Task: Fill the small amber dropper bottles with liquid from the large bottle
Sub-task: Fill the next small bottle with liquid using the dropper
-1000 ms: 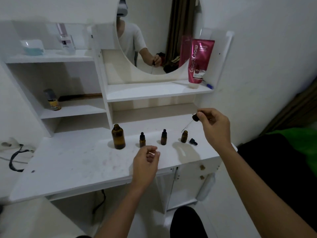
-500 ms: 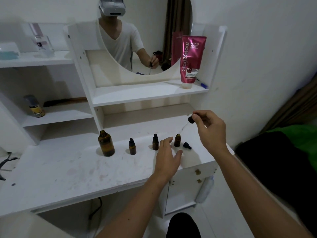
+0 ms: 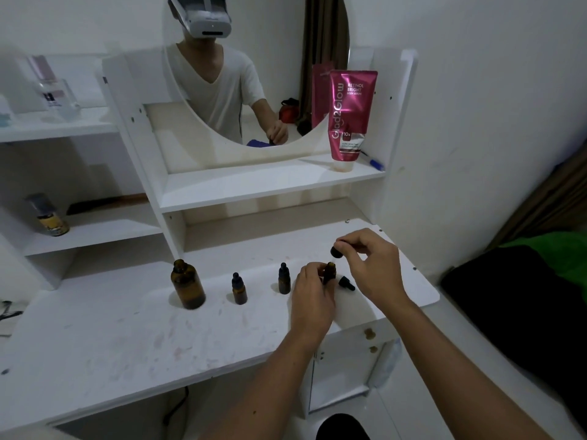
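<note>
- White vanity tabletop (image 3: 111,338), bearing everything below.
- Large uncapped amber glass bottle (image 3: 187,285), standing well left of the hands.
- Left hand (image 3: 313,300), fingers curled round small open amber dropper bottle (image 3: 330,272).
- Right hand (image 3: 373,265), pinching black-bulbed glass dropper (image 3: 336,252) just above that bottle.
- Two capped small amber dropper bottles (image 3: 239,289), between large bottle and hands.
- Loose black dropper cap (image 3: 345,283), right of held bottle.

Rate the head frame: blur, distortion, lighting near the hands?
Head view: dim, flat light with soft shadows under the large amber glass bottle; wide-angle bending of the white wooden shelves toward the edges; left-edge items smeared; the left hand and right hand around the small open amber bottle reasonably sharp.
</note>
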{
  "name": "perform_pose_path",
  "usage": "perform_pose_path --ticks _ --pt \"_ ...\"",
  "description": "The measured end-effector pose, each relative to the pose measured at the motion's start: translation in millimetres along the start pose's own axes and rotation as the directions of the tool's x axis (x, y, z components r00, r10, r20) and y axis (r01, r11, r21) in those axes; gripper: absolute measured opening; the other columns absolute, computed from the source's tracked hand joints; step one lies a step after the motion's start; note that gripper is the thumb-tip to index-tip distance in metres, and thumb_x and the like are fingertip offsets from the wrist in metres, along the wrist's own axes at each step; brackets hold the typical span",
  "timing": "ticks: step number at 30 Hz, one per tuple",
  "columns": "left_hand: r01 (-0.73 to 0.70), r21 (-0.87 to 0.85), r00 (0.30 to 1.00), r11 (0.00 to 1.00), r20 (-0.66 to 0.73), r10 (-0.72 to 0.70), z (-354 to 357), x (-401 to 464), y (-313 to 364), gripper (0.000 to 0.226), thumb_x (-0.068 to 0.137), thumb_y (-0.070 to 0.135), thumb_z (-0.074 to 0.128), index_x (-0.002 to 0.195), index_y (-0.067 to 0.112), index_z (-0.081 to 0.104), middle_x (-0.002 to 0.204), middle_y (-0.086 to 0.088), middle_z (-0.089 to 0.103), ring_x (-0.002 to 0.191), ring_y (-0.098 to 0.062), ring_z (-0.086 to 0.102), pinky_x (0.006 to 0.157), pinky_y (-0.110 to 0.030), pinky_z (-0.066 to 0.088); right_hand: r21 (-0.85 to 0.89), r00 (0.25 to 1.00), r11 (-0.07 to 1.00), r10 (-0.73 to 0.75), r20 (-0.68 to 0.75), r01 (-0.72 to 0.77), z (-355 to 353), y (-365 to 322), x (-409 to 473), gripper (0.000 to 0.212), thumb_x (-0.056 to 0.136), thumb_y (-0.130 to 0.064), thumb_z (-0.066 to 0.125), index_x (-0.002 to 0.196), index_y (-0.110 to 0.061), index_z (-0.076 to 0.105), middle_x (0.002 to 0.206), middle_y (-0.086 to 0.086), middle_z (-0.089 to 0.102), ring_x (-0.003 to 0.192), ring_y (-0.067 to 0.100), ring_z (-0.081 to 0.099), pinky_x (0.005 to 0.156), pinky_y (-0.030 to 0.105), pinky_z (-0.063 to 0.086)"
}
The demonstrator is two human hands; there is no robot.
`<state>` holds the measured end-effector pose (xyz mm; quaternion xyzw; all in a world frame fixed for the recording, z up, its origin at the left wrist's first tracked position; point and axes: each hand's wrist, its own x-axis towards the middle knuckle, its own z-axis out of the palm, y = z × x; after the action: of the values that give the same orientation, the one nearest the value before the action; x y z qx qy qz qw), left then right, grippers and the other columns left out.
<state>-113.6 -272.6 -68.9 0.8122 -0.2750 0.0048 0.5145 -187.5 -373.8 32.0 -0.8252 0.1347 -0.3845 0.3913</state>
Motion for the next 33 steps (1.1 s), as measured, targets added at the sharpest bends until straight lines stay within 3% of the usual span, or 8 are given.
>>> perform_pose_path --ticks 3,7,10,17,22,26,30,33 --pt "-0.009 -0.002 1.0 1.0 0.002 0.009 1 1 -3 0.017 0.103 0.024 0.06 0.12 0.027 0.059 0.116 0.017 0.063 0.111 -0.007 0.061 0.097 -0.034 0.054 -0.007 0.999 1.0 0.004 -0.041 -0.004 5 1 -1 0.013 0.092 -0.004 0.073 0.085 -0.015 0.076 0.085 -0.007 0.074 0.087 0.01 0.072 0.082 0.016 0.055" --pt "-0.017 0.008 1.0 1.0 0.007 0.017 2 1 -5 0.017 0.103 0.024 0.057 0.12 0.027 0.059 0.116 0.018 0.062 0.112 -0.006 0.059 0.097 -0.034 0.054 0.031 1.0 0.999 0.015 -0.005 -0.015 8 0 0 0.009 0.094 -0.007 0.072 0.094 -0.013 0.077 0.088 -0.006 0.075 0.084 0.005 0.073 0.08 0.01 0.053" --pt "-0.034 0.029 0.999 0.999 0.012 0.034 1 0 -4 0.017 0.104 0.023 0.054 0.121 0.026 0.058 0.118 0.016 0.062 0.111 -0.006 0.058 0.097 -0.034 0.053 0.037 1.0 0.999 -0.005 0.017 0.004 9 -1 1 0.008 0.095 -0.01 0.073 0.1 -0.013 0.078 0.091 -0.008 0.075 0.085 0.007 0.075 0.081 0.015 0.057" --pt "-0.088 0.068 0.996 0.994 0.001 0.088 2 -1 -3 0.017 0.106 0.023 0.052 0.121 0.023 0.059 0.117 0.012 0.063 0.109 -0.008 0.059 0.096 -0.034 0.053 -0.012 1.0 1.0 0.0 -0.011 0.0 11 2 -1 0.013 0.09 -0.004 0.075 0.083 -0.014 0.076 0.083 -0.008 0.073 0.081 0.01 0.073 0.079 0.025 0.059" --pt "-0.033 0.089 0.999 0.996 0.017 0.031 0 -1 -2 0.028 0.107 0.029 0.051 0.134 0.023 0.055 0.129 0.01 0.062 0.119 -0.011 0.059 0.101 -0.034 0.053 0.021 0.999 1.0 -0.014 -0.03 0.015 8 -5 0 0.009 0.094 -0.007 0.072 0.096 -0.015 0.077 0.09 -0.009 0.074 0.087 0.006 0.073 0.082 0.015 0.056" --pt "-0.004 0.114 0.999 0.993 0.049 -0.001 -5 -8 1 0.046 0.108 0.038 0.047 0.152 0.024 0.041 0.145 0.011 0.053 0.13 -0.01 0.054 0.108 -0.033 0.049 0.029 0.99 0.996 -0.08 -0.115 0.084 -3 -18 2 0.011 0.094 -0.007 0.073 0.103 -0.013 0.077 0.097 -0.009 0.074 0.095 0.009 0.072 0.085 0.016 0.055" --pt "-0.001 0.097 0.997 0.995 0.075 -0.007 -18 -24 7 0.049 0.108 0.033 0.048 0.155 0.024 0.037 0.15 0.012 0.047 0.135 -0.009 0.05 0.111 -0.028 0.044 -0.009 0.979 0.99 -0.14 -0.146 0.14 -10 -32 1 0.011 0.094 -0.01 0.073 0.105 -0.012 0.077 0.096 -0.01 0.074 0.092 0.01 0.073 0.084 0.023 0.058" --pt "-0.014 0.091 0.994 0.996 0.112 0.004 -33 -39 7 0.046 0.105 0.027 0.053 0.15 0.026 0.043 0.146 0.012 0.054 0.133 -0.01 0.052 0.11 -0.021 0.039 -0.015 0.973 0.984 -0.175 -0.152 0.175 -6 -45 -1 0.012 0.094 -0.01 0.074 0.105 -0.011 0.077 0.095 -0.01 0.074 0.09 0.007 0.073 0.084 0.024 0.059"
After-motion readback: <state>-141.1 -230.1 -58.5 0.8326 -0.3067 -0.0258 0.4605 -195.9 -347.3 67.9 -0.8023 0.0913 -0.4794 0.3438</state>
